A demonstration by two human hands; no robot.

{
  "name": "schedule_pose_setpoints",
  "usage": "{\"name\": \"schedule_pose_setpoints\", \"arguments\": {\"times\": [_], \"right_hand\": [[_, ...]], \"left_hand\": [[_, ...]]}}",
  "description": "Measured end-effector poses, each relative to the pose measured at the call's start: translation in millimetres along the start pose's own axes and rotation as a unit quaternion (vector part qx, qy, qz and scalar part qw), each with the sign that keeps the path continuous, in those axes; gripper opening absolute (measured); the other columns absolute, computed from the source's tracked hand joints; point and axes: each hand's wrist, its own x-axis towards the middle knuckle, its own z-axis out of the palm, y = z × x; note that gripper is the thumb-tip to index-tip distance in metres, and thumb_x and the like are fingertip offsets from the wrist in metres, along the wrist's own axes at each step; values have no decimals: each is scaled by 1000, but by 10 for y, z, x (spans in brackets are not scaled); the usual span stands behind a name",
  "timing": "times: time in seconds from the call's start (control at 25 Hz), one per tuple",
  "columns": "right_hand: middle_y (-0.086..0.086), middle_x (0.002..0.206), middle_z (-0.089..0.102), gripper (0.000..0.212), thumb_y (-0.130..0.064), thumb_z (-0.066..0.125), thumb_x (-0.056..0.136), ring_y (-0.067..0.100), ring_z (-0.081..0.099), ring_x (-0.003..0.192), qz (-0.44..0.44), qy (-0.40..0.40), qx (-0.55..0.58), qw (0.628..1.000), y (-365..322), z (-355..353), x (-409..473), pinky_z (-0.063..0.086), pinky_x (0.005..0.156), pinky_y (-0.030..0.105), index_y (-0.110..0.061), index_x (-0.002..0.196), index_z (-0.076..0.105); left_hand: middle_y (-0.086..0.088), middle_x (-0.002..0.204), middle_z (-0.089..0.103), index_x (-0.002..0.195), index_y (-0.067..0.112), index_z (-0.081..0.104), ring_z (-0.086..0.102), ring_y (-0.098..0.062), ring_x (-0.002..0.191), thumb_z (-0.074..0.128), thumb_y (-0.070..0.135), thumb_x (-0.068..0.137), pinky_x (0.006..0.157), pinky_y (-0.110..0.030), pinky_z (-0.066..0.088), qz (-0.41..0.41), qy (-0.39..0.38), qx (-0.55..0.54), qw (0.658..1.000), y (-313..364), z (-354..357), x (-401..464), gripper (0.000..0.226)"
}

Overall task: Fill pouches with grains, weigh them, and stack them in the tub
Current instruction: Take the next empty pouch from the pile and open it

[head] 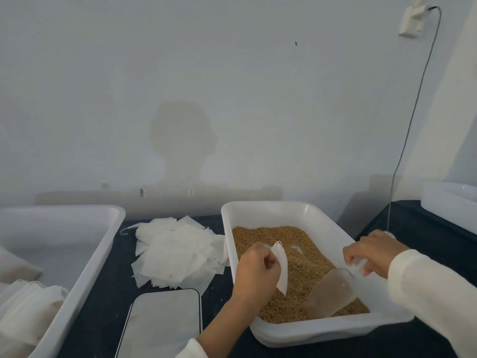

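Observation:
A white tub (320,329) in front of me holds brown grains (299,257). My left hand (254,272) pinches an empty white pouch (281,267) above the grains. My right hand (374,251) grips the handle of a clear plastic scoop (333,290), whose mouth rests in the grains near the tub's front right corner. A heap of empty white pouches (175,251) lies on the dark table left of the tub. Filled pouches (28,306) lie in a large white tub (85,267) at the far left.
A flat scale (162,324) with a pale top and black rim lies at the front between the two tubs. Another white tub (449,205) stands at the far right. A grey cable (410,120) hangs down the wall from a socket.

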Motion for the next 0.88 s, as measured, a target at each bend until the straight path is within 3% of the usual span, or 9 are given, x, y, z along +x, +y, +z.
{"name": "schedule_pose_setpoints", "arguments": {"times": [0.12, 0.28, 0.36, 0.48, 0.68, 0.88], "right_hand": [[-16, 102, 63, 25, -24, 63, 88, 7, 47, 99, -45, -4, 59, 997, -167, 140, 61, 39, 96, 25, -41, 105, 58], [-13, 104, 64, 24, -13, 67, 83, 5, 58, 101, -89, -39, 240, 966, -288, 325, 79, 45, 95, 21, -33, 95, 63], [-14, 100, 65, 21, -8, 68, 80, 2, 60, 99, -120, -52, 322, 937, -246, 352, 51, 46, 91, 15, -27, 90, 63], [-11, 97, 69, 19, -2, 67, 78, 2, 62, 100, -118, -35, 412, 903, -152, 351, -5, 45, 88, 12, -16, 91, 66], [-8, 99, 69, 20, -1, 66, 81, 3, 63, 100, -71, 19, 468, 881, -20, 165, -145, 46, 95, 32, -18, 92, 66], [-8, 101, 66, 17, -4, 62, 86, 6, 58, 105, -8, 59, 442, 895, 52, -124, -265, 43, 96, 29, -20, 91, 63]], "left_hand": [[8, 75, 46, 66, 19, 44, 42, -6, 62, 51, 9, 87, 54, -11, 37, -9, 9, 20, 1000, -21, -28, 73, 24], [5, 74, 47, 83, 17, 44, 41, -7, 63, 51, 4, 84, 55, -17, 35, 20, -23, 84, 996, -72, -109, 184, 14], [-3, 78, 55, 92, 15, 40, 50, -14, 66, 50, -1, 83, 58, -29, 44, 31, -38, 109, 993, -78, -147, 230, 20], [-5, 86, 63, 96, 14, 43, 61, -18, 77, 55, 1, 85, 68, -28, 51, 22, -42, 137, 989, -90, -200, 314, 21], [0, 89, 68, 81, 12, 68, 64, -13, 81, 61, 6, 84, 74, -21, 53, 22, -75, 161, 984, -63, -223, 429, 9], [-4, 89, 70, 78, 9, 69, 66, -16, 82, 65, 8, 81, 73, -24, 54, 27, -93, 148, 984, 62, -186, 490, 5]]}}
